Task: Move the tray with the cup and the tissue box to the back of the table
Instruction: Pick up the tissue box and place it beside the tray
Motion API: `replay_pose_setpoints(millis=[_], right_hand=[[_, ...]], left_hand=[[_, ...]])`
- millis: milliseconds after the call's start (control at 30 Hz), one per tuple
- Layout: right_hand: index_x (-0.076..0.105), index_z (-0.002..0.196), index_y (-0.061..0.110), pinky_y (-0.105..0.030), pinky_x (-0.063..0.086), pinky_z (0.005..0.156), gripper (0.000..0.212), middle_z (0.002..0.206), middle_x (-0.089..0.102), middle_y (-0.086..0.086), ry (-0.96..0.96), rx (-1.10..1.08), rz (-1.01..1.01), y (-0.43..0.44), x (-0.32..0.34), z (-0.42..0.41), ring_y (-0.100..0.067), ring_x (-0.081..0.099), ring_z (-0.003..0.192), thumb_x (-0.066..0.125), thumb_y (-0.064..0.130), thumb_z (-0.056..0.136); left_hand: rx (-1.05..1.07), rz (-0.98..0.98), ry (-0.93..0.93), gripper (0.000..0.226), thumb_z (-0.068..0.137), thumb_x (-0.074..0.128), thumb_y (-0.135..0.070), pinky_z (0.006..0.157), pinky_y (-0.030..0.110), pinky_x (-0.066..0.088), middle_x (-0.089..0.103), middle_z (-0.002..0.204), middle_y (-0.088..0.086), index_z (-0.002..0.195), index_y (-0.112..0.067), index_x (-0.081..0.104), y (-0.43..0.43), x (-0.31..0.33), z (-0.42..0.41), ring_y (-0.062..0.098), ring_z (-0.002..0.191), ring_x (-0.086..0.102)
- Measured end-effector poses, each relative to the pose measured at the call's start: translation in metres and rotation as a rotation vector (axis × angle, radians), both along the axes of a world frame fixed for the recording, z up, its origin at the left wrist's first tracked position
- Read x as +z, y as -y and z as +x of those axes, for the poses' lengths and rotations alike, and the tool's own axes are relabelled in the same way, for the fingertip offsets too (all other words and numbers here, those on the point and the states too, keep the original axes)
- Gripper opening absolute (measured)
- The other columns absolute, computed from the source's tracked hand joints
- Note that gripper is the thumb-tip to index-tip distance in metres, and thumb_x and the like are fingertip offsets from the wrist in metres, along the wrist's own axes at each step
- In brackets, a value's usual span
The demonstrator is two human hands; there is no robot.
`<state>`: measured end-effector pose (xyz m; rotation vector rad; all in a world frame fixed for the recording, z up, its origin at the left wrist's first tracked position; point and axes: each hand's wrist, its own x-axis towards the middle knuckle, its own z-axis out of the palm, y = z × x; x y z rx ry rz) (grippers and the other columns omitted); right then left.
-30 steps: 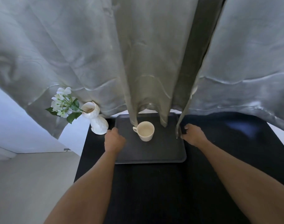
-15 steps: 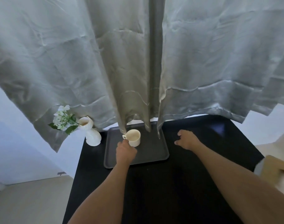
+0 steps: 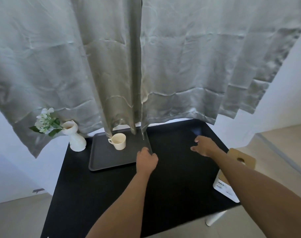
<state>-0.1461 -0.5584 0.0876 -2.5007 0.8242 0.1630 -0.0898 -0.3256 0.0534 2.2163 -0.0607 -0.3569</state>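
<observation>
Tray (image 3: 110, 157) w/ cup (image 3: 118, 141) sits at back-left of counter (image 3: 172, 182), my left hand (image 3: 146, 161) curled on its right rim, right hand (image 3: 204, 146) open, empty; I'd judge tray stiff, light, cup loose & breakable, so grip both side rims, keep level.

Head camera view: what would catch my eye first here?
Probably the big pale curtain hanging over the back of the black table. Beneath it, a cream cup stands on a dark tray, the left hand at the tray's right edge. A white vase of flowers stands far left.
</observation>
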Motion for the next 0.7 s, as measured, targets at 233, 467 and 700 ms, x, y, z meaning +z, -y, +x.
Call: replay_pose_setpoints(millis=[233,467,700], right_hand=[[0.048,0.135,0.010,-0.037,0.041,0.104,0.051,0.142,0.050,-0.012,0.024,-0.037,-0.039,0.058,0.004,-0.043,-0.031,0.050,0.128,0.061,0.032,0.091],[0.050,0.131,0.014,-0.036,0.042,0.101,0.047,0.139,0.052,-0.010,0.049,-0.039,0.009,0.149,-0.005,-0.083,-0.029,0.052,0.123,0.061,0.036,0.090],[0.048,0.130,0.011,-0.037,0.042,0.102,0.051,0.138,0.052,-0.011,0.003,0.000,0.055,0.241,-0.029,-0.113,-0.029,0.052,0.124,0.060,0.041,0.090]], left_hand=[[0.013,-0.086,-0.122,0.053,0.094,0.058,-0.027,0.062,0.021,0.044,0.053,0.133,0.010,0.142,-0.013,0.041,0.067,-0.015,-0.055,0.008,0.078,0.057],[0.061,-0.118,-0.252,0.056,0.093,0.059,-0.028,0.076,0.026,0.050,0.054,0.133,0.009,0.143,-0.014,0.039,0.161,-0.036,-0.121,0.010,0.095,0.059],[0.182,-0.096,-0.304,0.056,0.094,0.057,-0.027,0.085,0.029,0.045,0.049,0.140,0.010,0.144,-0.013,0.039,0.237,-0.056,-0.174,0.021,0.120,0.054]])
